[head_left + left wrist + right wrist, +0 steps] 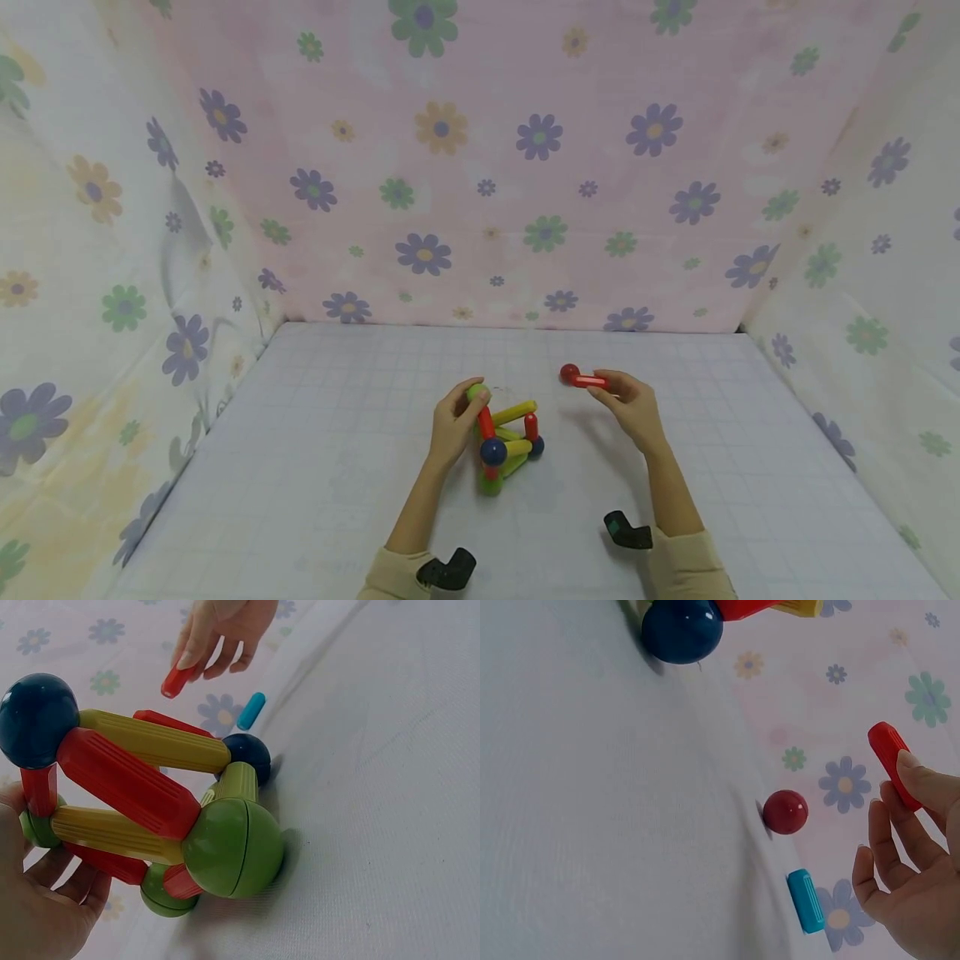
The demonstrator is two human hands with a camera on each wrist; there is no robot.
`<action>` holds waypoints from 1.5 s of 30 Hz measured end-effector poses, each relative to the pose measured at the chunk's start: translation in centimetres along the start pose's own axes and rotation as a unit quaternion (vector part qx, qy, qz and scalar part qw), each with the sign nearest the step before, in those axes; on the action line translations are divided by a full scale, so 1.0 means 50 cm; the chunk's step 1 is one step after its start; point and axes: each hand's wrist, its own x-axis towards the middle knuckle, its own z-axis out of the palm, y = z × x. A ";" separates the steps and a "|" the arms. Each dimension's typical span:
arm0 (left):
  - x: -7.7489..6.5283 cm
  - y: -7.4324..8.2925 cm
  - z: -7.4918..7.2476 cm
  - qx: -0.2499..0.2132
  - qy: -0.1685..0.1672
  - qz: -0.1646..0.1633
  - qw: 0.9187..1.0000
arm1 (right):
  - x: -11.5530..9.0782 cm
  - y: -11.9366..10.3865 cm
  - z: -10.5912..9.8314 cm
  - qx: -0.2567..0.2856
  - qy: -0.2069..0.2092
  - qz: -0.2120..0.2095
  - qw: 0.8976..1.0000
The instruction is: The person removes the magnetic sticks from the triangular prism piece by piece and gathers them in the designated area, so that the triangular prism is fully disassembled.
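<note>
My left hand (452, 423) holds a frame of magnetic rods and balls (517, 447) by a green ball (476, 392) at its upper corner. Red and yellow rods join blue and green balls in it; one yellow rod (514, 412) runs along its top. To the right, my right hand (632, 410) pinches a red magnetic rod (889, 757) between thumb and index finger, above the table. The other fingers of that hand are loosely bent. A dark red ball (785, 811) lies on the table, apart from the held rod.
A light blue rod (805, 901) lies beyond the red ball; the head view does not show it. The white table (322, 467) has flowered cloth walls (487, 167) at its back and sides. Black wrist mounts (628, 532) sit at both sleeves.
</note>
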 end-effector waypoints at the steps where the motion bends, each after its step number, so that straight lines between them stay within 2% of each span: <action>1: 0.000 0.000 0.000 0.001 -0.001 0.000 1.000 | 0.000 0.001 -0.003 0.000 0.003 0.003 1.000; 10: 0.000 -0.002 0.000 0.000 -0.001 -0.002 1.000 | -0.001 0.028 -0.024 -0.007 0.025 0.029 0.999; 15: 0.001 -0.004 0.001 -0.003 0.001 0.002 1.000 | 0.008 0.081 -0.035 0.002 0.026 0.030 0.999; 21: 0.000 -0.008 -0.001 -0.001 -0.001 0.004 1.000 | 0.013 0.129 -0.044 -0.026 0.033 0.065 0.997; 31: 0.002 -0.016 -0.001 0.001 -0.006 0.009 1.000 | 0.011 0.144 -0.051 -0.036 0.037 0.103 0.993; 45: 0.000 -0.012 0.000 0.001 -0.003 0.005 1.000 | 0.022 0.165 -0.063 -0.058 0.059 0.120 0.989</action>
